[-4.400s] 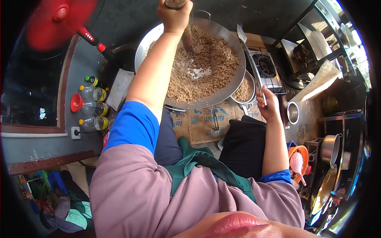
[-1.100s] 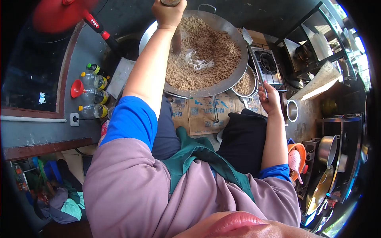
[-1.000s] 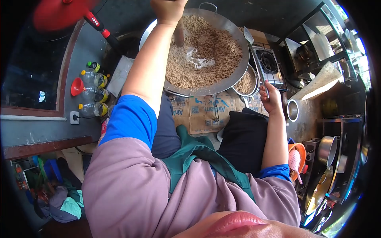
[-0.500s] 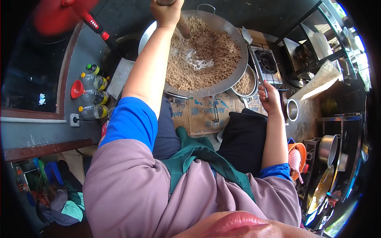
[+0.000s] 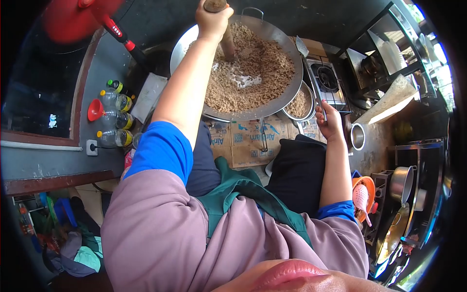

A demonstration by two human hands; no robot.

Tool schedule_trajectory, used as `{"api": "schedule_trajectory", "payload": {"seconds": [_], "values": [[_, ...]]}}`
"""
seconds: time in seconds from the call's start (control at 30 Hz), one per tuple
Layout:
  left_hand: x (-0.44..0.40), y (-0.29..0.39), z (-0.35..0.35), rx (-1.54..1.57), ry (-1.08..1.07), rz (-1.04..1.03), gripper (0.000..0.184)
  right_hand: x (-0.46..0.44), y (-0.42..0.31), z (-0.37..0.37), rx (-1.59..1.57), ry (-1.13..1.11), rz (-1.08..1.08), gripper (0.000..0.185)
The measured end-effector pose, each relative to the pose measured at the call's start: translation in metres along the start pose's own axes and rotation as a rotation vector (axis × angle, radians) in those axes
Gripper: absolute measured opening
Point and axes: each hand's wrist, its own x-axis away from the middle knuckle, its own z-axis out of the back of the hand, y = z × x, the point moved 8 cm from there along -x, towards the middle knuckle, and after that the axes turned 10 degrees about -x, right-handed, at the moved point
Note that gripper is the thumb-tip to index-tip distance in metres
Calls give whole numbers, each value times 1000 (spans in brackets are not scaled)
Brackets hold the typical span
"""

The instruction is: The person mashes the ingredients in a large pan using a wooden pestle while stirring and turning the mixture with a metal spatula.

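My left hand [image 5: 213,23] is wrapped around a thick wooden pestle [image 5: 227,45], near its upper end. The pestle's lower end stands in a brown crumbly mixture [image 5: 262,92] that fills a wide metal wok [image 5: 288,100]. A patch of bare pan shows through the mixture near the middle. My right hand [image 5: 330,120] grips the handle of a long metal spatula [image 5: 302,47], its blade pointing away from me beside the wok's right rim. Just left of that hand, a smaller metal pan [image 5: 312,110] holds more of the brown mixture.
A gas stove [image 5: 335,92] stands right of the wok, with a metal rack [image 5: 348,48] beyond. Several plastic bottles [image 5: 111,118] and a red funnel [image 5: 95,110] line the left wall. A red fan [image 5: 112,27] is at upper left. Flattened cardboard [image 5: 248,148] covers the floor.
My left hand and the pestle have shifted a little right and nearer to me within the wok. My right hand has dipped slightly, still holding the spatula.
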Motion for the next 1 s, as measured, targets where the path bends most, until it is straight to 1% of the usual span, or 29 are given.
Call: {"api": "schedule_trajectory", "payload": {"seconds": [0.07,0.17,0.27,0.3,0.4,0.43,0.53,0.57,0.67,0.7,0.8,0.83,0.93,0.97,1.0], "values": [[1,29,-1,54,-16,-80,27,1,0,1,-1,5,-3,17],[2,52,0,-62,-52,-161,25,1,0,3,-23,-14,-6,16],[6,6,-1,-68,-51,-69,23,2,-1,2,3,5,8,16],[10,18,1,-114,-50,-146,21,2,-1,1,3,-4,7,16],[11,43,-2,-161,-58,-152,21,0,0,2,-5,-13,-12,14],[8,47,-6,-76,-94,-165,20,1,-1,3,-13,-10,-11,14],[9,61,-6,-158,-138,-169,20,3,-1,2,-15,-14,-1,14],[10,55,-4,-174,-65,-169,20,3,0,2,-5,0,5,14],[11,29,-3,-255,-46,-284,21,1,-1,2,18,4,3,16],[9,31,-3,-211,-16,-231,21,0,-1,2,18,4,-3,17],[5,46,-7,-122,-138,-216,22,1,1,5,19,-1,-9,16],[6,51,-6,-116,-124,-191,20,1,0,5,20,-6,-4,16],[9,32,-2,-247,-69,-213,19,2,0,3,22,-8,3,16],[13,27,1,-236,-17,-242,19,2,0,2,26,-15,4,15],[12,32,-1,-222,-42,-240,19,3,-1,1,31,-4,2,15]]}}
